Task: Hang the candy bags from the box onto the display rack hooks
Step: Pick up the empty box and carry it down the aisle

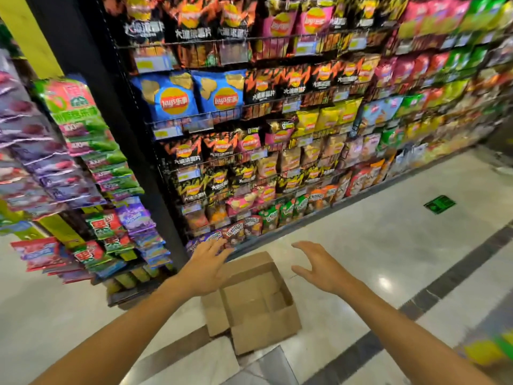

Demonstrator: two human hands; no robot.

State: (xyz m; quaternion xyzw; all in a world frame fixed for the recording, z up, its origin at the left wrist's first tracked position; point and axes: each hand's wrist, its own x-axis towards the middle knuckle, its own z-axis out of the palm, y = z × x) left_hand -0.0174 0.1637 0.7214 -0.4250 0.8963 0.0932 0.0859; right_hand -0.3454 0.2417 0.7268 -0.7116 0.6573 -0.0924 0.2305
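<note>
A brown cardboard box (251,301) sits on the floor with its flaps open, and I see only bare cardboard inside it. My left hand (206,263) hovers over the box's far left corner, fingers straight and spread, holding nothing. My right hand (319,266) hangs to the right of the box, fingers spread and slightly bent, also empty. The display rack (83,168) at the left carries rows of hanging candy bags in green, purple and red.
A tall black shelf unit (277,120) full of chip bags runs along the back, close behind the box. Pale tiled floor (388,245) with dark stripes spreads to the right and front. A green floor sticker (439,204) lies further right.
</note>
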